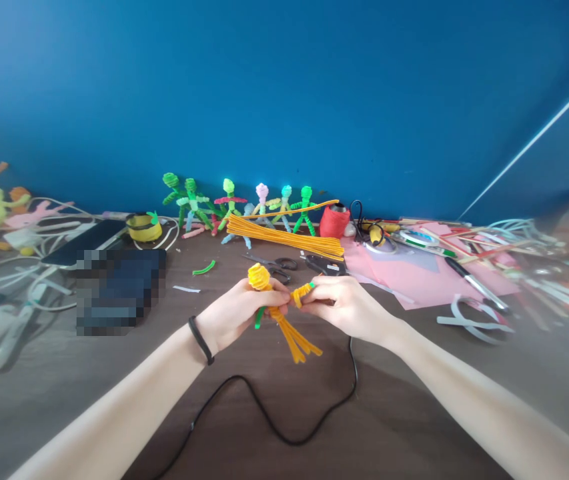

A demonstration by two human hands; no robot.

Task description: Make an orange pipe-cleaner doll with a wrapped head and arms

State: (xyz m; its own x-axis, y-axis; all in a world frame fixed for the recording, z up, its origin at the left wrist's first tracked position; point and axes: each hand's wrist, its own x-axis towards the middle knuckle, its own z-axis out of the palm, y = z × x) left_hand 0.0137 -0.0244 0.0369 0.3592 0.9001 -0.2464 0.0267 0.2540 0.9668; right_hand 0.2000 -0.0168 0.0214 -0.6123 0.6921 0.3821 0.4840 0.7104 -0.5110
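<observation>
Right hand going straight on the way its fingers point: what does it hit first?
Past the coiled yellow pipe-cleaner piece it holds, the right hand would probably meet the left hand, which grips a yellow pipe-cleaner figure. Depth between the hands is hard to judge.

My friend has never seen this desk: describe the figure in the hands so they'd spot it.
Below the blue wall, find the brown table. Near its middle, the left hand holds the orange figure, while the right hand pinches a green-tipped orange coil beside it. Unlike the figures by the wall, it is held, strands fanning out below its round head.
</observation>
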